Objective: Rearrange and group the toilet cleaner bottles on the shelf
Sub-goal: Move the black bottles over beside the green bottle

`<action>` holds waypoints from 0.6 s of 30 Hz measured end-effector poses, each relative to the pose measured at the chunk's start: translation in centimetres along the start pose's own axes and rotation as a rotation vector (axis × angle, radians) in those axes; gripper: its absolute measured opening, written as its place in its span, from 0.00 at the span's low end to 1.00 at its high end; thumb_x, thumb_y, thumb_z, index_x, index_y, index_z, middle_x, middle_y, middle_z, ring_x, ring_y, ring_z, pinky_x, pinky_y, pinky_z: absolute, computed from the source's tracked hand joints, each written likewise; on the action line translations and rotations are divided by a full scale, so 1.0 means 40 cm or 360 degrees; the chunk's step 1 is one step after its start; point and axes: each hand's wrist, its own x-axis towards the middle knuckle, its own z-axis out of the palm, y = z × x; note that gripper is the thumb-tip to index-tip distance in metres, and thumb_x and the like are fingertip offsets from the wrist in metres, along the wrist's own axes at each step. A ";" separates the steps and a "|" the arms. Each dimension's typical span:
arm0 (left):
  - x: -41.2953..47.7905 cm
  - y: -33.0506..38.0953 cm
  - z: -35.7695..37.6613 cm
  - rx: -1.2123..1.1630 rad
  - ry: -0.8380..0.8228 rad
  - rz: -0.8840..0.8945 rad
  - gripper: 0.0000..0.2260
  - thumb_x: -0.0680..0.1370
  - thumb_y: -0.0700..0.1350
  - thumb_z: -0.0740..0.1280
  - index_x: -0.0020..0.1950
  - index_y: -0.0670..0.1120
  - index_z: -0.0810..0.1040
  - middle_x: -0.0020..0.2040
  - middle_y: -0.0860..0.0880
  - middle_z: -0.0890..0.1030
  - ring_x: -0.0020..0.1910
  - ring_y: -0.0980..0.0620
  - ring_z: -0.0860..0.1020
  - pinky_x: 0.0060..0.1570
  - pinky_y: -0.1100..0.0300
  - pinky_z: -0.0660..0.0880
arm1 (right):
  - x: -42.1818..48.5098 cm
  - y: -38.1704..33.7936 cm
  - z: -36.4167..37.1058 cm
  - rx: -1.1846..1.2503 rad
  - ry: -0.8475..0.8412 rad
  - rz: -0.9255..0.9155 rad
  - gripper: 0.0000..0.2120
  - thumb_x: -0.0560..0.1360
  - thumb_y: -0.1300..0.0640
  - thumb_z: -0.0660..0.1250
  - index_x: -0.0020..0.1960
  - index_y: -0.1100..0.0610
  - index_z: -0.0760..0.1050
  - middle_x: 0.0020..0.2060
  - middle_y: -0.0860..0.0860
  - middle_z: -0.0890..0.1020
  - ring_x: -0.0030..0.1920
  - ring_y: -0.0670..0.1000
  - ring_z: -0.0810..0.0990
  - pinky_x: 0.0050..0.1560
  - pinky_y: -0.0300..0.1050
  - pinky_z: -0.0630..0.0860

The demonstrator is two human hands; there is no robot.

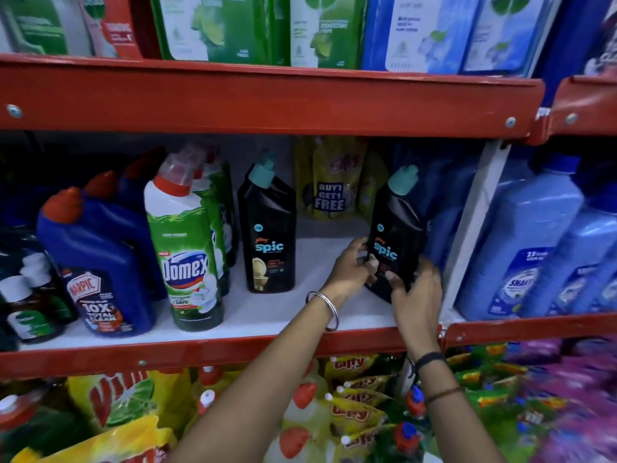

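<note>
A black Spic toilet cleaner bottle [397, 222] with a teal cap leans at the right end of the white shelf board [300, 312]. My left hand [350, 269] grips its lower left side and my right hand [415, 292] grips its lower right side. A second black Spic bottle [270, 235] stands upright mid-shelf, apart from both hands. Left of it stand green-and-white Domex bottles [185, 248] and blue Harpic bottles [100, 262] with red caps.
Yellow refill pouches [329, 182] stand at the shelf's back. Dark blue bottles [444, 208] sit behind the held bottle, by a white upright [474, 228]. Pale blue jugs [534, 248] fill the right bay. A red shelf beam [267, 101] runs overhead; small brown bottles [30, 312] stand far left.
</note>
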 end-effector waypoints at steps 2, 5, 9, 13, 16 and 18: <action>-0.012 0.001 -0.011 0.0013 0.0090 0.0024 0.20 0.77 0.31 0.62 0.69 0.39 0.67 0.57 0.44 0.75 0.37 0.62 0.79 0.33 0.73 0.76 | -0.002 0.000 -0.002 0.0064 -0.0042 -0.0011 0.24 0.71 0.59 0.70 0.65 0.59 0.68 0.58 0.61 0.76 0.60 0.63 0.75 0.58 0.62 0.75; -0.054 0.012 -0.037 0.0043 0.0202 0.0132 0.19 0.76 0.32 0.65 0.66 0.40 0.70 0.54 0.47 0.76 0.44 0.61 0.77 0.35 0.76 0.74 | -0.012 -0.014 -0.013 0.0227 -0.0109 -0.0049 0.24 0.71 0.59 0.71 0.65 0.57 0.70 0.60 0.56 0.78 0.60 0.57 0.76 0.61 0.56 0.75; -0.127 0.028 -0.076 0.0042 0.0400 0.0357 0.18 0.75 0.35 0.67 0.60 0.53 0.72 0.53 0.57 0.78 0.53 0.58 0.78 0.47 0.69 0.77 | -0.049 -0.071 -0.027 0.0462 -0.0193 -0.0094 0.21 0.70 0.60 0.72 0.62 0.55 0.74 0.50 0.47 0.80 0.52 0.44 0.78 0.51 0.35 0.71; -0.202 0.032 -0.128 0.0135 0.0635 0.0515 0.23 0.76 0.40 0.67 0.59 0.68 0.69 0.59 0.54 0.80 0.58 0.54 0.80 0.53 0.45 0.80 | -0.092 -0.123 -0.005 0.0705 -0.0347 -0.0136 0.20 0.70 0.62 0.71 0.58 0.47 0.72 0.49 0.34 0.77 0.47 0.27 0.76 0.46 0.22 0.71; -0.251 0.023 -0.170 0.0152 0.0803 0.0524 0.24 0.76 0.40 0.66 0.64 0.65 0.69 0.63 0.52 0.78 0.60 0.54 0.78 0.53 0.46 0.80 | -0.120 -0.150 0.027 0.0767 -0.0483 -0.0172 0.21 0.71 0.62 0.71 0.62 0.51 0.73 0.51 0.36 0.78 0.50 0.32 0.78 0.48 0.24 0.72; -0.274 0.013 -0.199 0.0176 0.0901 0.0501 0.25 0.76 0.39 0.67 0.67 0.62 0.69 0.63 0.50 0.79 0.60 0.53 0.79 0.55 0.46 0.80 | -0.137 -0.167 0.054 0.0793 -0.0567 -0.0188 0.23 0.70 0.62 0.72 0.63 0.52 0.72 0.52 0.40 0.79 0.53 0.39 0.79 0.50 0.26 0.74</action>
